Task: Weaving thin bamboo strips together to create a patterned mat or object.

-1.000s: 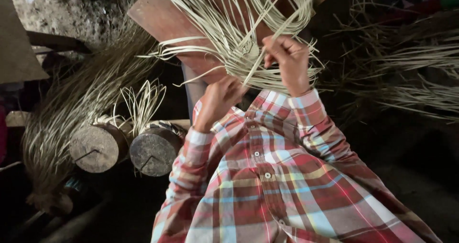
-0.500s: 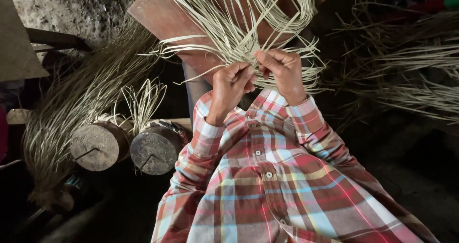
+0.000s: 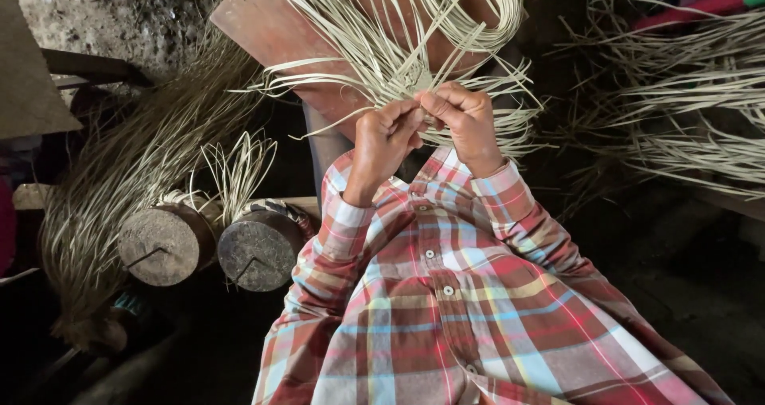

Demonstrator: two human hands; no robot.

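A tangle of pale cane strips fans out over a reddish wooden board in front of me. My left hand and my right hand meet at the middle of the strips, fingers pinched together on the woven centre. Both hands grip strips where they cross. My plaid shirt sleeves fill the lower part of the view.
Two round wooden blocks with woven strips around them lie at the left. A long bundle of thin fibres sweeps down the left side. More loose cane strips lie at the right. Dark ground surrounds everything.
My hands have drawn together at the centre of the strips; the left hand rose from lower down and the right hand came down and inward.
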